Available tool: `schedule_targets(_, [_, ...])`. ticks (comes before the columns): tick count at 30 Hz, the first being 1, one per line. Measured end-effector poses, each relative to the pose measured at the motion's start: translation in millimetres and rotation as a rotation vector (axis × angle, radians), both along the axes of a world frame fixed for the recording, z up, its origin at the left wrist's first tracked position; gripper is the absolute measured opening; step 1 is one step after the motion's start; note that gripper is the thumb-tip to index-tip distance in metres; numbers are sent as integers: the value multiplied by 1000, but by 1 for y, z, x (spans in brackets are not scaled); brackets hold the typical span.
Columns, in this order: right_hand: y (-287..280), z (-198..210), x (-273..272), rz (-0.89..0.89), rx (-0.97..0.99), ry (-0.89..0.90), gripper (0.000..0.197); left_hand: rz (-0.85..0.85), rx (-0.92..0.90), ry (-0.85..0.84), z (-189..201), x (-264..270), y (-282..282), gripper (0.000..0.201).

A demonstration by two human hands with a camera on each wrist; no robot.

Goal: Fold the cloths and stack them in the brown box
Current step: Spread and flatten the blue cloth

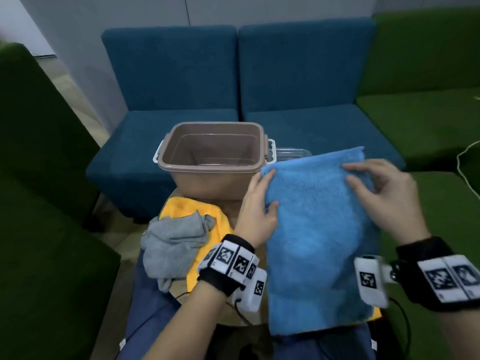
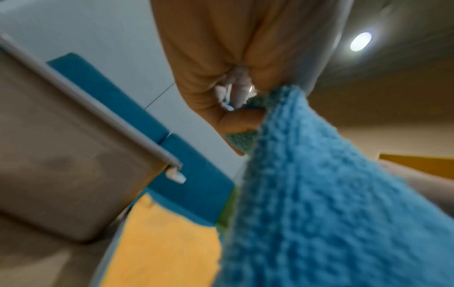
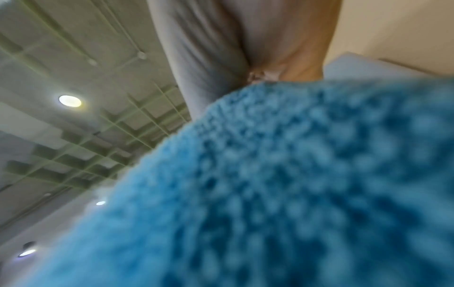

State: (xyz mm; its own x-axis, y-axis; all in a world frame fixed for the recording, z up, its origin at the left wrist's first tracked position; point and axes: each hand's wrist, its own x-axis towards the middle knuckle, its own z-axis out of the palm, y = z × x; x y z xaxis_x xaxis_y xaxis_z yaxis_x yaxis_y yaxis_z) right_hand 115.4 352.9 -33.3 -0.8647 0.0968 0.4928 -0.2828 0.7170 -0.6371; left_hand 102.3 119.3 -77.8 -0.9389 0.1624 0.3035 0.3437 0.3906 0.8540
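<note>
Left hand (image 1: 255, 211) first: I've got it clamped on the left edge of the blue cloth (image 1: 317, 235), thumb on top, fingers wrapped underneath. The left wrist view confirms it, thumb and fingers pinching the fabric edge right at the hem.

Right hand (image 1: 384, 196) now: it sits on the upper right part of the blue cloth, fingers bent and spread over the top surface. I see fingertips touching the fabric near the far edge, but whether they actually pinch a fold I cannot tell from the head view. The right wrist view is mostly blue fuzz close to the lens, with the palm just above it, so no help there.

The blue cloth hangs between both hands, its top edge up by them, its lower end draped over my lap.

The brown box (image 1: 181, 175) stands just beyond and left of the left hand, open top, nothing visible inside. In the left wrist view its rim (image 2: 98, 108) runs close beside the hand.

Down to the left of the left wrist, a grey cloth (image 1: 171, 242) lies crumpled on top of a yellow cloth (image 1: 181, 209), both right in front of the box.
</note>
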Motion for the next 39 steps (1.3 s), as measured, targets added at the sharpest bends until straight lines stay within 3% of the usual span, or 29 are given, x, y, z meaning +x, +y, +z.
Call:
schedule_targets(4, [-2,-62,-24,22,-36,-229,49,19,-146,-160,-40,-26,15,66])
schedule_targets(8, [-4,-107,-39,-32,4,-366,58,-6,-382,-280,-69,-42,28,79])
schedule_targets(11, [0,-111,-55,-60,31,-351,58,61,-531,-270,-69,-55,37,84])
schedule_targets(15, [3,-104,-83,-42,114,-338,58,123,-545,-328,-64,-77,43,86])
schedule_targets(23, [-2,-130,-110,-70,197,-648,53,151,-728,-410,-78,-94,47,88])
schedule_targets(33, [-12,-132,-99,-5,229,-701,63,148,-669,-404,-87,-85,41,86])
schedule_targets(39, [-15,-121,-100,-75,80,-576,59,225,-600,-302,-72,-82,40,75])
